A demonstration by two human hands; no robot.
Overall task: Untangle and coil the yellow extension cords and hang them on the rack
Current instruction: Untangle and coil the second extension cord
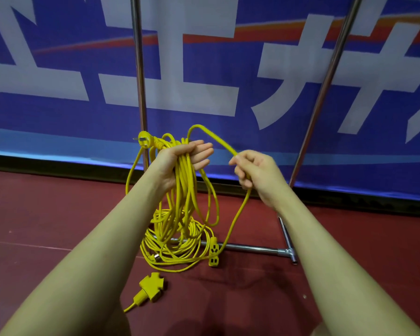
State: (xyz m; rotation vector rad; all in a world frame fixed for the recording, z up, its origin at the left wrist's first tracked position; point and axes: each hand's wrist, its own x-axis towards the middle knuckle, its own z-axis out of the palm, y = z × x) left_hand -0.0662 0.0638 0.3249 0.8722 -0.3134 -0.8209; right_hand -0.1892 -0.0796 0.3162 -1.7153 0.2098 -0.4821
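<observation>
The left hand [180,161] holds a bundle of hanging loops of yellow extension cord [184,190], palm up, its grip loosely curled round the strands, the plug [144,139] sticking out at far left. The right hand [255,170] pinches one strand arching over from the bundle. A second coil [177,248] lies on the red floor [46,226] against the rack [252,248] base bar. A three-way socket [152,286] lies nearer. The blue banner [204,112] behind carries large white characters, cropped and unreadable.
</observation>
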